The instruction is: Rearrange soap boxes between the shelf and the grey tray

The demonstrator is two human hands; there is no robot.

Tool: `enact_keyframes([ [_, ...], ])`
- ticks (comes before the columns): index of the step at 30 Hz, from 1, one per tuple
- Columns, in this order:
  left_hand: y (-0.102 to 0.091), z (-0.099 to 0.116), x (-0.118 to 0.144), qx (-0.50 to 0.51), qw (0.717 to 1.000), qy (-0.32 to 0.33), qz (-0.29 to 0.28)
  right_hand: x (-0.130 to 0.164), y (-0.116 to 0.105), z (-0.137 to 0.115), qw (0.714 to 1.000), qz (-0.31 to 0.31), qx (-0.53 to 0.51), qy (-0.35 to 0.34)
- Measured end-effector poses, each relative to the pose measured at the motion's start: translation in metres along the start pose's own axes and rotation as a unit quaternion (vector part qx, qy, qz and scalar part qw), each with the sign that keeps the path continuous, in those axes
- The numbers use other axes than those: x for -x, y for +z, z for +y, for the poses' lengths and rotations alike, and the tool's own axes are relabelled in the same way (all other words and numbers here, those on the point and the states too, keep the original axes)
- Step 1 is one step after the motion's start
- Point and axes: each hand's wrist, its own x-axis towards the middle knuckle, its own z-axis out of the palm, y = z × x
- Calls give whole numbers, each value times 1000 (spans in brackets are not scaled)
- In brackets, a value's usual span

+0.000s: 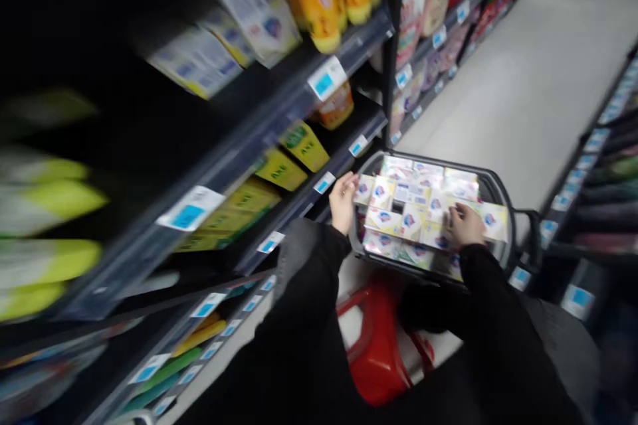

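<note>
left hand: the left hand (341, 204) is being held at the basket's left end, its fingertips meeting a small box (363, 190); whether the box is being gripped cannot be told.
right hand: the right hand (466, 222) is being held low over the stacked boxes (432, 236), fingers curled; blur is hiding whether anything is being pinched.
boxes: the small box is being seated at the left of the top layer, inside or just over the rim; the stack is being contained by a dark basket (433, 161).
risk: the top layer is being laid unevenly, with a gap near its middle; a sideways push could, it is judged, be tipping a box into that gap or over the rim.
direction: printed faces are mostly being turned upward; long axes are being mixed, some running along the basket, others across it. the small box's own long axis is being obscured by blur.
</note>
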Motion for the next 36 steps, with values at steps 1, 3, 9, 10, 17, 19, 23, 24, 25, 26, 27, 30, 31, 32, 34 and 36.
enact_keyframes([
  [1, -12, 27, 4, -20, 999, 40, 11, -1, -2, 3, 1000, -4, 5, -1],
  [3, -40, 84, 5, -88, 987, 126, 42, -5, -2, 10, 1000, -13, 5, -5],
  [9, -124, 214, -92, -378, 877, 231, 185, -1, 3, 21, 998, -30, -6, -48],
  [10, -133, 225, -114, -417, 861, 215, 197, 2, 4, 21, 998, -39, 2, -58],
  [17, -144, 254, -176, -738, 669, 71, 52, 10, 6, 14, 990, -75, 70, -96],
  [19, -142, 257, -170, -778, 621, 59, 77, 10, 2, 12, 990, -86, 68, -83],
  [23, -137, 259, -158, -788, 602, 46, 122, 9, -8, 11, 993, -84, 44, -76],
  [24, -136, 259, -155, -780, 611, 47, 123, 9, -9, 12, 993, -77, 35, -81],
  [25, -135, 260, -152, -770, 625, 51, 118, 9, -9, 13, 994, -69, 27, -86],
  [26, -134, 260, -149, -761, 637, 55, 106, 9, -9, 15, 994, -60, 20, -90],
  [27, -133, 261, -146, -752, 650, 57, 95, 8, -9, 17, 994, -49, 15, -93],
  [30, -135, 266, -133, -706, 697, 83, 92, 5, -6, 26, 995, -22, 3, -98],
  [31, -137, 269, -127, -684, 716, 102, 98, 3, -6, 28, 995, -16, -1, -101],
  [32, -139, 273, -119, -662, 733, 123, 101, 2, -5, 30, 995, -9, -6, -104],
  [34, -142, 281, -97, -632, 751, 162, 97, -1, -5, 32, 994, 4, -17, -109],
  [36, -140, 287, -66, -571, 785, 224, 86, -3, -3, 32, 993, 21, -29, -113],
])
